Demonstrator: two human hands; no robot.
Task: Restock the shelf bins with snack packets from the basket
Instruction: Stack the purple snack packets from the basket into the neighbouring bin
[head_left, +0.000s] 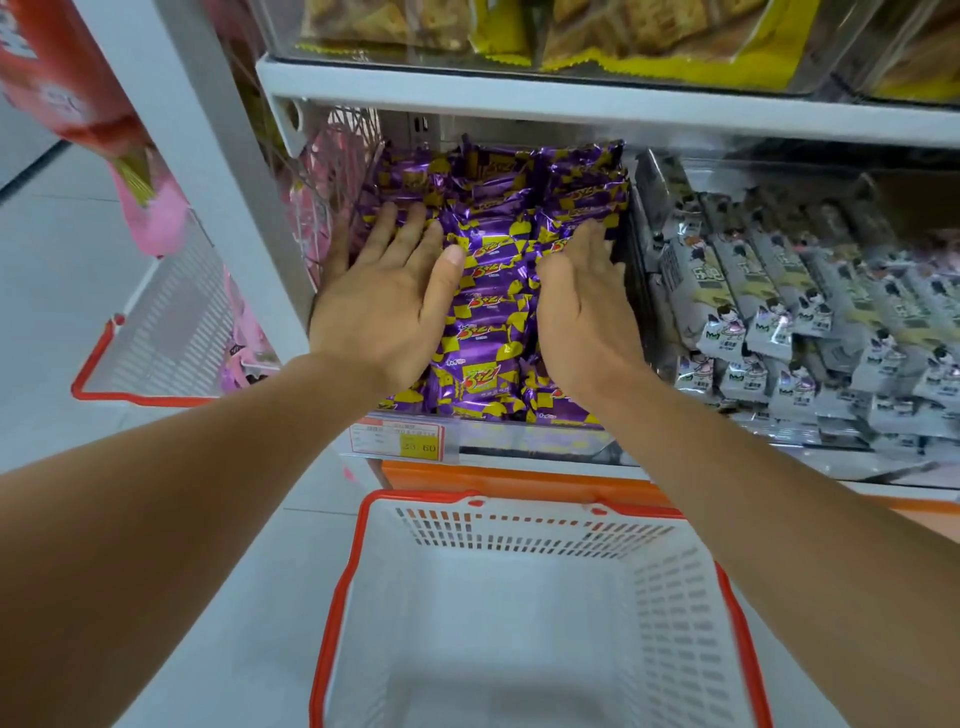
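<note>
As the left hand (382, 306) and right hand (584, 306) press straight fingers (387, 234) down, crinkly purple foil packets (488, 312) fill the bin (530, 441).

purple-yellow checkered packets (488, 291), red-rimmed white basket (358, 561)

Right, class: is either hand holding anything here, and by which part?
Nothing is plainly held. The left hand lies flat on the purple packets, fingers straight. The right hand presses on them too, its fingertips dipping among them.
</note>
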